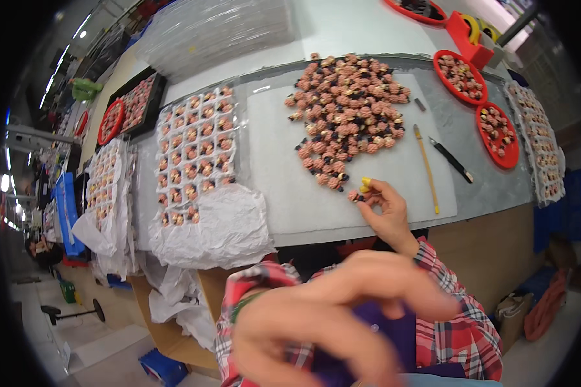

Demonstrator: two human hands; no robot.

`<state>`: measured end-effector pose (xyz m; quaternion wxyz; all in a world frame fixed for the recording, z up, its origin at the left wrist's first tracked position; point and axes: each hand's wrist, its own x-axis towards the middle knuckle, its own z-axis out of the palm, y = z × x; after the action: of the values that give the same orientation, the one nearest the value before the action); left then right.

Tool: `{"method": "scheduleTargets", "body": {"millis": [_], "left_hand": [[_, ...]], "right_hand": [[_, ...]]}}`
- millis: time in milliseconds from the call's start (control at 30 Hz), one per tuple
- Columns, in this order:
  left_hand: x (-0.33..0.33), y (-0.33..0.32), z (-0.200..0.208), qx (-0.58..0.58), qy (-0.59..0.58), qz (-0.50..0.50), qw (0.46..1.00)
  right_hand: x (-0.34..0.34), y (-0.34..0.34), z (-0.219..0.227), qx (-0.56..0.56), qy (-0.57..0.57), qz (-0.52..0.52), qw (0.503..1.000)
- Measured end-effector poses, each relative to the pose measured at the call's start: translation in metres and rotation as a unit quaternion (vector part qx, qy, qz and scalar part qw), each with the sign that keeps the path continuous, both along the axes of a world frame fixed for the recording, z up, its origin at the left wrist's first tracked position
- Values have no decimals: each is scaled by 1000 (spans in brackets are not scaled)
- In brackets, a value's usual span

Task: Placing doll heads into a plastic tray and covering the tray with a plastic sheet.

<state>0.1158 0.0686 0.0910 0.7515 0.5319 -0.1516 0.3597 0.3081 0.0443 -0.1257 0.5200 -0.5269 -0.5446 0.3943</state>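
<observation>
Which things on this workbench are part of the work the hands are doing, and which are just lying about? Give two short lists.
In use:
right hand, its fingers on a small pink piece
pile of pink pieces
grey mat
left hand, blurred, close to the camera

Lying about:
yellow stick
black knife
red dishes
white tray of sorted pieces
crumpled white paper

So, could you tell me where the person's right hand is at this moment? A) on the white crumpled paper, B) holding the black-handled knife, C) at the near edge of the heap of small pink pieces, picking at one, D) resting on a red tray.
C: the right hand has its fingertips on a small pink piece at the near edge of the heap, well away from the knife and the red trays.
</observation>
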Motion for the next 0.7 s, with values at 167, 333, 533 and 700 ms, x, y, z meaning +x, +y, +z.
{"method": "scheduleTargets", "body": {"millis": [167,333,533,700], "left_hand": [[24,-42,25,-233,32,-79,969],[31,2,3,65,-121,-56,989],[38,9,5,149,-151,-62,975],[37,6,2,204,-148,-53,966]], "right_hand": [[-4,-2,6,-13,22,-7,1000],[-9,0,4,-3,14,3,1000],[-7,1,5,-14,20,-3,1000],[-7,2,8,-11,16,-6,1000]]}}
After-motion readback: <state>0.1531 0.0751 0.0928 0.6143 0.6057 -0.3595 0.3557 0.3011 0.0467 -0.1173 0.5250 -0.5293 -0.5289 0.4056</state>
